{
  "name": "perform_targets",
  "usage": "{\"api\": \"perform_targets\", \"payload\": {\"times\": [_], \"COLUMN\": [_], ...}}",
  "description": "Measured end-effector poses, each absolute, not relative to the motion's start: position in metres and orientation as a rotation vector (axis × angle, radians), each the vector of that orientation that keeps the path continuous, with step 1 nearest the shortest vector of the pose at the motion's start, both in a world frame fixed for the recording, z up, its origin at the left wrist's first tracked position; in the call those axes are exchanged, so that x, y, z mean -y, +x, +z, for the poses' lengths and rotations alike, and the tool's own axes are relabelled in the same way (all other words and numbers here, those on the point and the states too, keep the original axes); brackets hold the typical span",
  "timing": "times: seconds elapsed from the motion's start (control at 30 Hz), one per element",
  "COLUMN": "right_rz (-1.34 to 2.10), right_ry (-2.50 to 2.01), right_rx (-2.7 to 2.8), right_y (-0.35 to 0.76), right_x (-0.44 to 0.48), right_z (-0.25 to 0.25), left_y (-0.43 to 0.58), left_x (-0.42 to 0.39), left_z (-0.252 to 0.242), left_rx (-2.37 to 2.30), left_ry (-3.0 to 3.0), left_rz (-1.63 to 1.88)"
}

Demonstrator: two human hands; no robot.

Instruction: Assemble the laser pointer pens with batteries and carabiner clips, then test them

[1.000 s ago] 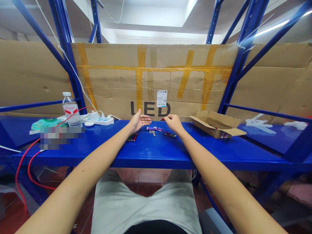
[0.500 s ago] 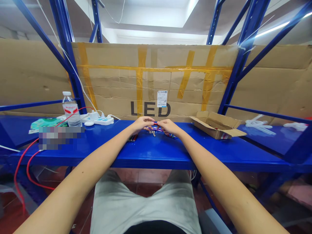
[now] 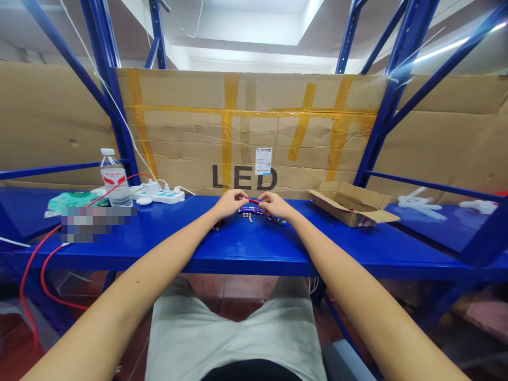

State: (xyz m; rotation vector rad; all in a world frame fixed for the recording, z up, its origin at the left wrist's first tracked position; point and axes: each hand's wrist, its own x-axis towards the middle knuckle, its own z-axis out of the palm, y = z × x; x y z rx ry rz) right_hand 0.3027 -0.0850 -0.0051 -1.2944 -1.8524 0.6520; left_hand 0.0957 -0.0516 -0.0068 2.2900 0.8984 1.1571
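A slim red pen-like tube spans the gap between my two hands, just above the blue tabletop. My left hand pinches its left end, and my right hand pinches the other end with bent fingers. Below the tube lie purple shiny tubes and a small group of metallic pieces. Several dark or coloured slim parts rest beneath my right hand. More dark slim parts lie by my left wrist, partly hidden by it.
An open cardboard box stands to the right. On the left are a water bottle, a white power strip, a green packet and red cables. A large cardboard sheet rises behind the blue table.
My left fingers have closed onto the red tube's left end. More of the tube now shows between my hands, and my left wrist covers more of the dark slim parts.
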Motion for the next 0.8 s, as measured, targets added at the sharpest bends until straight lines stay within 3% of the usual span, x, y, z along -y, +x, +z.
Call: {"api": "perform_targets", "payload": {"times": [0.27,0.8], "right_rz": [0.101,0.076], "right_ry": [-1.451,-1.626], "right_rx": [1.984,2.039], "right_y": [0.296,0.292], "right_x": [0.039,0.018], "right_z": [-0.013,-0.027], "left_y": [0.093,0.109], "left_x": [0.023,-0.006], "left_z": [0.002,0.006], "left_rx": [-1.29,-1.426], "left_ry": [2.688,2.576], "left_rz": [0.83,0.424]}}
